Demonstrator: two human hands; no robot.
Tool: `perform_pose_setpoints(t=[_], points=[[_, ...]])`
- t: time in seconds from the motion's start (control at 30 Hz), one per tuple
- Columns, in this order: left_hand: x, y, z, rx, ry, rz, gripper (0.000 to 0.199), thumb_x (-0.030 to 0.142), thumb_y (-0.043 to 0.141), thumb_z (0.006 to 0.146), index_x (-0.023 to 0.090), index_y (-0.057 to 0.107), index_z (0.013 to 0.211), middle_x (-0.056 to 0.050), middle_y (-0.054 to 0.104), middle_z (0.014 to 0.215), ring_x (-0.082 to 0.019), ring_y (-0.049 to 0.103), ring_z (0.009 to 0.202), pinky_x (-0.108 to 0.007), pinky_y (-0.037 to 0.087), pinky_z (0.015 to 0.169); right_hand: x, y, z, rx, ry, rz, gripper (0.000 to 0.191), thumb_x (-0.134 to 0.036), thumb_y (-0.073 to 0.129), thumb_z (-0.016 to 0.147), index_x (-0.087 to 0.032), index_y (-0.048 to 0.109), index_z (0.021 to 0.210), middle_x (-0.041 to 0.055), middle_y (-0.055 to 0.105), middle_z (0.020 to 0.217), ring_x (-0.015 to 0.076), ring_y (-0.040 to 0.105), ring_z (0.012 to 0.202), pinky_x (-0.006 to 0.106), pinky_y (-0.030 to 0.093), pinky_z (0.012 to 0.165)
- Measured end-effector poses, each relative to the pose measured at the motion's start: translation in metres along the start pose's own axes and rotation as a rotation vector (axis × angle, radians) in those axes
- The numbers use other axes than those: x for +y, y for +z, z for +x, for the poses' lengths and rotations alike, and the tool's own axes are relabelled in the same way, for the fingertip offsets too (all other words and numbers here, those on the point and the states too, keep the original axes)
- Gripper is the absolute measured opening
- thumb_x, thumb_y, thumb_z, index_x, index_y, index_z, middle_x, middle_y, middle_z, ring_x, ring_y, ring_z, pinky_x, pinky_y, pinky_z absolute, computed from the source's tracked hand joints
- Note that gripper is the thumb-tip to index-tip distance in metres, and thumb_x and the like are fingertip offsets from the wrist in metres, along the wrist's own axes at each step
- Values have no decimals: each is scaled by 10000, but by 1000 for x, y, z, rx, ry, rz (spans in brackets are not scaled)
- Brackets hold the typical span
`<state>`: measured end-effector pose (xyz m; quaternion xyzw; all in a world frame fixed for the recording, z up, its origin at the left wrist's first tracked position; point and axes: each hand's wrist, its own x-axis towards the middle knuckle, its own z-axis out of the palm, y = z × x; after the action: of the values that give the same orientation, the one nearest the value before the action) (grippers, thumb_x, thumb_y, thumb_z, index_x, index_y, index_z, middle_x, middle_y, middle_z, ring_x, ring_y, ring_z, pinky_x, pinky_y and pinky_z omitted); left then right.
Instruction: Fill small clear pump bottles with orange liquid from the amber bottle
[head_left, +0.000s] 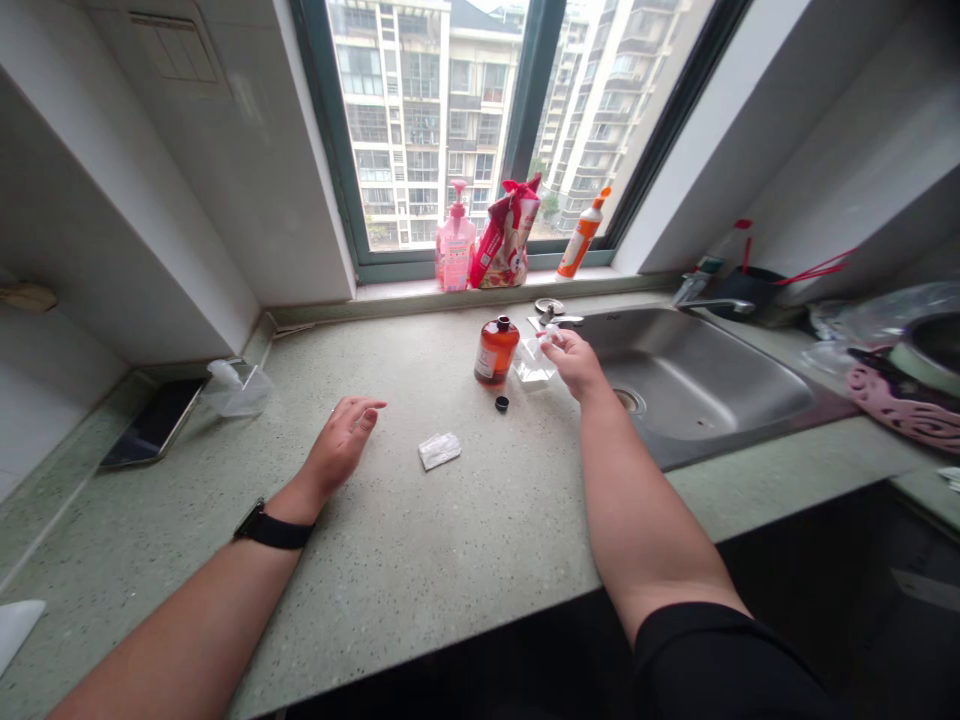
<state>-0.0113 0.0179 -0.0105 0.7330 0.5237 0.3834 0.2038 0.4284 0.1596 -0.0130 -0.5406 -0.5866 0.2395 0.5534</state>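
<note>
My right hand [576,362] pinches a small whitish, see-through piece [551,334], whose kind I cannot make out. Just below it, close to the fingers, stands a clear square glass container [533,364]. Left of the glass is an uncapped brown bottle [495,354] with a white label, upright on the counter. Its black cap [502,404] lies in front of it. My left hand [343,442], with a black watch on the wrist, hovers over or rests on the counter, fingers loosely extended and holding nothing. A small folded white packet [439,451] lies to its right.
A steel sink [720,370] with a faucet [716,303] is at right. On the sill stand a pink pump bottle [455,245], a red bag [507,240] and an orange bottle [580,240]. At left lie a phone [154,425] and a crumpled plastic bag [238,388].
</note>
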Motion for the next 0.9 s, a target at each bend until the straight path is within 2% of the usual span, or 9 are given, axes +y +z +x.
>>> perform_pose_setpoints(t=[0.2,0.4,0.53,0.63,0.7,0.77,0.9], points=[[1,0,0,-1,1,-18,627,695,354,1078,229,756,1197,-115,706,1246,-294,645,1238,-505,493,1178,0,0,-2,-27,54,9,507,-607,822,697,-205,805,1004,101,735,1159,248,689,987,428,562,947],[2,-1,0,-6,-5,-23,626,695,356,1077,227,755,1197,-116,701,1246,-295,639,1247,-503,492,1179,-2,1,-5,-44,123,70,595,-616,850,648,-174,803,1043,109,803,1064,242,705,922,404,575,868],[3,-1,-1,-9,-3,-15,623,693,359,1077,226,756,1193,-114,702,1251,-294,640,1251,-500,491,1183,-5,0,-6,-62,150,107,554,-511,850,640,-162,804,1067,121,816,1039,267,732,942,433,591,889],[3,-1,-1,-8,-2,-2,626,703,374,1069,223,758,1187,-116,700,1248,-297,644,1245,-497,496,1176,-9,-4,-2,-69,157,133,512,-372,810,644,-190,788,1122,129,807,1160,311,734,1108,468,581,973],[3,-1,-1,-9,-1,5,621,704,381,1066,224,756,1186,-114,700,1245,-297,646,1241,-498,501,1170,-14,-7,2,-17,122,159,514,-288,756,658,-221,767,1167,122,775,1270,328,684,1268,490,558,1046],[2,0,0,-13,4,11,609,694,388,1068,222,753,1186,-111,701,1237,-294,648,1236,-495,504,1164,-22,-9,6,105,27,203,524,-234,687,677,-235,742,1198,106,748,1307,317,645,1343,506,543,1089],[1,2,0,-16,23,25,547,646,435,1066,214,751,1180,-110,707,1220,-287,659,1219,-489,502,1162,-48,-4,3,459,-257,225,470,-174,571,710,-226,720,1153,61,741,1205,250,679,1255,506,526,1131]])
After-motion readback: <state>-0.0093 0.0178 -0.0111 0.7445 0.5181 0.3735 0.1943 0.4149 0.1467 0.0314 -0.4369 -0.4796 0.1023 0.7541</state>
